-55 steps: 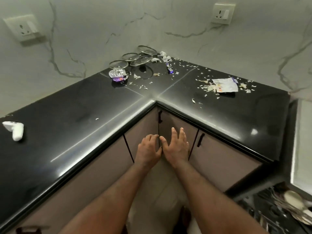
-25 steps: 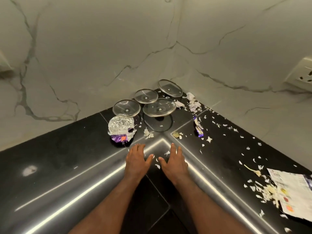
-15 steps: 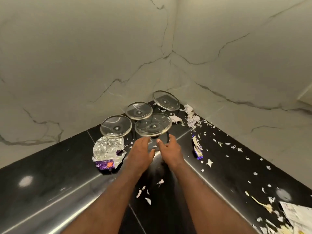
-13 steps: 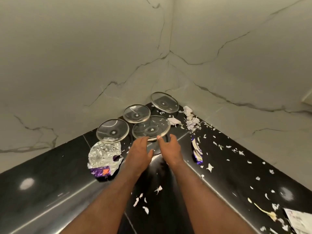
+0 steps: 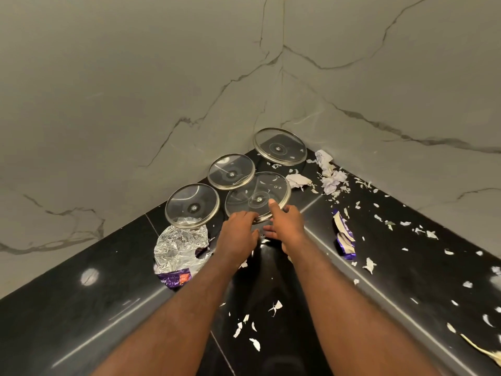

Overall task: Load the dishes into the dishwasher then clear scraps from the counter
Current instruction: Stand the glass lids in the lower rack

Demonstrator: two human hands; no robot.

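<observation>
Here, both hands are reaching into the corner of the black worktop [image 5: 108, 294], where four glass lids are lying close together under the marble-patterned wall [image 5: 135, 90]. The nearest glass lid [image 5: 252, 194], the largest of the group, is resting on the worktop with small white flecks showing on its glass. The right hand [image 5: 288, 226] is pinching its near rim: the thumb [image 5: 273, 206] is pressing down on top of the glass near the centre knob, while the other fingers are sitting lower, at the rim's edge. The left hand [image 5: 238, 234] is lying just beside it, its fingertips [image 5: 250, 217] touching the same rim; whether they are curling under it I cannot tell.

A second lid [image 5: 192, 204] is sitting to the left, its near edge overlapping a crumpled foil wrapper [image 5: 179, 248] with a purple end. A third lid [image 5: 231, 172] is lying behind, with its edge overlapping the nearest one, and a fourth lid [image 5: 280, 146] is sitting deepest in the corner. To the right, crumpled paper [image 5: 329, 172] is lying against the wall, a torn purple wrapper [image 5: 344, 240] is lying near the right hand, and white scraps [image 5: 275, 308] are lying scattered across the worktop, some between the two forearms.
</observation>
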